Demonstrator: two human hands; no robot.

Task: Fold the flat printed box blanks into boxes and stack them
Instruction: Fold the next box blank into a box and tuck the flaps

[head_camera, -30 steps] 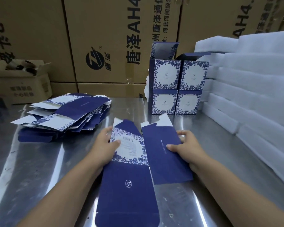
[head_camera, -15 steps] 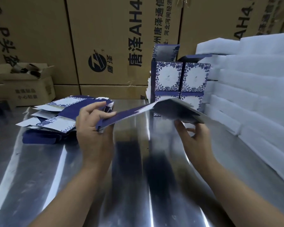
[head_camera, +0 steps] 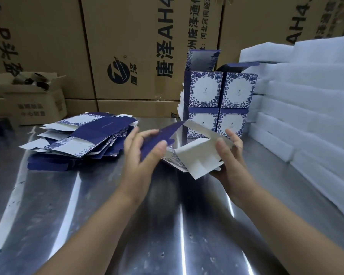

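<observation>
Blank (head_camera: 199, 155) blurred mid-fold: L hand (head_camera: 137, 165) grip pinches navy flap (head_camera: 155, 139), R hand (head_camera: 231, 165) grip wraps white side, fingers (head_camera: 233, 136) partly hidden.

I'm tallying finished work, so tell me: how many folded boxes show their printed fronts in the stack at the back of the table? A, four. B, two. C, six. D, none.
A: the stack of folded boxes shows two floral fronts on top and two below; the left hand and right hand hold a half-folded blank, not yet a box.
</observation>
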